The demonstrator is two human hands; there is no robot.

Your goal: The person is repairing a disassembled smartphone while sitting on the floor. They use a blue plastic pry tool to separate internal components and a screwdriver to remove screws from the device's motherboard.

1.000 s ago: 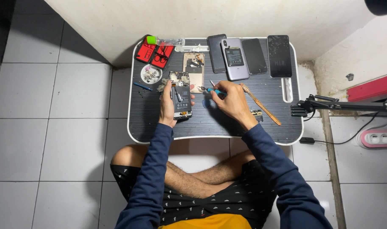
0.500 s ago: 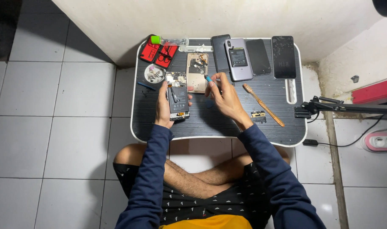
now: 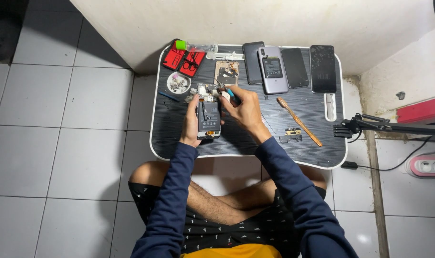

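One opened phone (image 3: pixel 209 117), back cover off, propped near the middle of one small dark lap table (image 3: pixel 298 153). Left hand (image 3: pixel 191 125) wrapped around its left edge, holding it. Right hand (image 3: pixel 243 107) pinched narrow on one blue-tipped tool (image 3: pixel 232 93), tip at the phone's upper end. Four more phones along the far edge: one dark (image 3: pixel 252 62), one grey with its back open (image 3: pixel 272 69), two black (image 3: pixel 294 67) (image 3: pixel 323 68). One detached back panel (image 3: pixel 226 72) just beyond the hands. One red tool case (image 3: pixel 184 58), one round dish (image 3: pixel 178 83), one wooden-handled brush (image 3: pixel 298 121) to the right, well apart from the hands.
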